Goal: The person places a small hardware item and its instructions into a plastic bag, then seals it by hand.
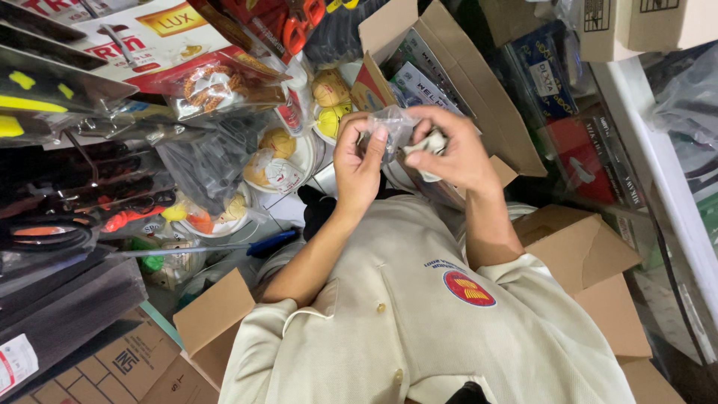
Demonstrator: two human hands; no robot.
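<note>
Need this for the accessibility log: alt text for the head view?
Seen from above, a person's left hand and right hand hold a small clear plastic bag over an open cardboard box, with packaged goods crowding the shelves around.

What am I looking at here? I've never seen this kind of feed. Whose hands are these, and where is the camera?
There is no machine here. It is a single view from a camera worn on a person's head, looking down past their beige shirt at their own two bare hands.

The left hand and the right hand are raised together in front of the chest, and both pinch a crumpled clear plastic bag. A small whitish item sits against the right hand's fingers; I cannot tell what it is.

There is no clear work surface, only packed stock. An open cardboard box lies just beyond the hands, with another cardboard box to the right. To the left are round yellow packets in plastic wrap and orange-handled scissors in packs.
</note>
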